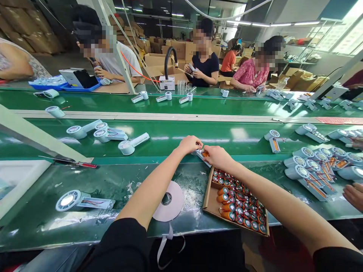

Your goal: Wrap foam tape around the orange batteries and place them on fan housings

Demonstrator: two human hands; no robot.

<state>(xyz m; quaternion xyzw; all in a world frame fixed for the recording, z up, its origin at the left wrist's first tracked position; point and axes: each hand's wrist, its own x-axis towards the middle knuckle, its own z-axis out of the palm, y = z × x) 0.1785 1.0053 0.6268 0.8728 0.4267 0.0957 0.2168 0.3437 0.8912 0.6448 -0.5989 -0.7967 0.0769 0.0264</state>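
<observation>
My left hand and my right hand meet over the near edge of the green conveyor belt. Together they grip a small white fan body with an orange battery showing in it; most of it is hidden by my fingers. Just below my right wrist lies an open cardboard box packed with several orange batteries. A white tape roll lies flat under my left forearm.
Several white handheld fans lie on the belt at left and in a cluster at right. One fan rests on the near bench. A red-handled tool lies left. Three workers sit opposite; another person's hand shows at right.
</observation>
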